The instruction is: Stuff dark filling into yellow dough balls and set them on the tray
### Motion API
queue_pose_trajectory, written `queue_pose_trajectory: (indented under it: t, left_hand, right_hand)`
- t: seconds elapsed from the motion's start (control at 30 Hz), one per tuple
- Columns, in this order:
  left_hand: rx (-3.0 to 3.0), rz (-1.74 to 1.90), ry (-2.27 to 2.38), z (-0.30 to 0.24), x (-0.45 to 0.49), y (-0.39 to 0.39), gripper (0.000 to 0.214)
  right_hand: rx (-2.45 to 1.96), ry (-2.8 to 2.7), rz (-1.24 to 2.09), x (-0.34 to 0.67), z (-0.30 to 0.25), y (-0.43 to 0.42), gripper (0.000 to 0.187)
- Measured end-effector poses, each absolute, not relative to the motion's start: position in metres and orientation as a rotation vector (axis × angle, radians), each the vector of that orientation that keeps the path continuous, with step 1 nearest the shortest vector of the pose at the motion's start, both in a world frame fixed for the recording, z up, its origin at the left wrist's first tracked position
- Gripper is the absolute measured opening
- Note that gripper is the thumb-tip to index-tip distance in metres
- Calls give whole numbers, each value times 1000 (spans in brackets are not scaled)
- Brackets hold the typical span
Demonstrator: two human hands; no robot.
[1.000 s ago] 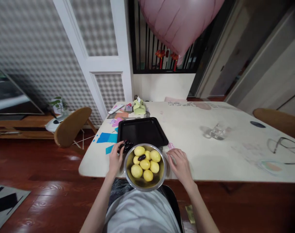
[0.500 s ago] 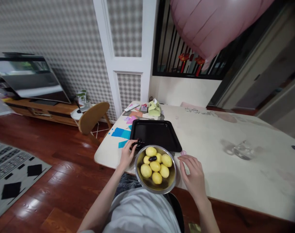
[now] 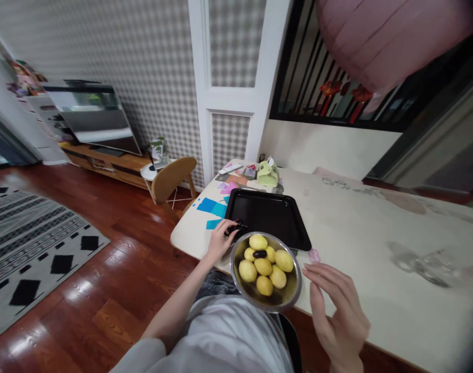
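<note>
Near the table's front edge, my left hand [image 3: 220, 241] pinches a small black tool [image 3: 236, 227] over the near left part of a black baking tray [image 3: 275, 217]. Its exact kind is hard to make out, though its shape is somewhat like scissors. A steel bowl [image 3: 291, 294] sits at the table's edge close to my body, in front of the tray. Several yellow lemons [image 3: 263, 267] lie in it, with a dark oblong piece [image 3: 260, 254] on top. To the right of the bowl, my right hand [image 3: 339, 305] is open and holds nothing, thumb apart from the fingers.
Behind the tray stands a green tissue box [image 3: 268, 174]. Blue paper-like patches [image 3: 212, 207] lie left of the tray. A clear glass object [image 3: 434, 268] rests on the right of the table [image 3: 360, 228]. A wooden chair [image 3: 174, 180] stands at the left end.
The view has turned left, so the table appears farther right. My right hand has moved slightly away from the bowl and looks closer to the camera. My left hand keeps its hold on the black tool.
</note>
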State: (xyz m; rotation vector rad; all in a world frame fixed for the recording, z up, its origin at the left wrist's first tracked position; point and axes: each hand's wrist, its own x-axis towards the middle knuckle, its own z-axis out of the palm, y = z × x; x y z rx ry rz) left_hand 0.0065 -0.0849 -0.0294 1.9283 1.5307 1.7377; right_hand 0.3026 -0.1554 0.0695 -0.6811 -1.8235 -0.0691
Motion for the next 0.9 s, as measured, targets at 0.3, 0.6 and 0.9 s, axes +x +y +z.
queue_pose_trajectory:
  t: [0.3,0.6,0.9]
  left_hand:
    - [1962,1751,1499,-32,8,-82,11]
    - [1983,1696,1493,-34,7,-82,13]
    - [2006,1684,1488,-35,7,-82,15]
  right_hand:
    - [-622,-1778,-84,306,72,-166,40]
    - [-641,-1745,-103,306,71,-165,30]
    - [-640,-1611,0,289,92,-185,20]
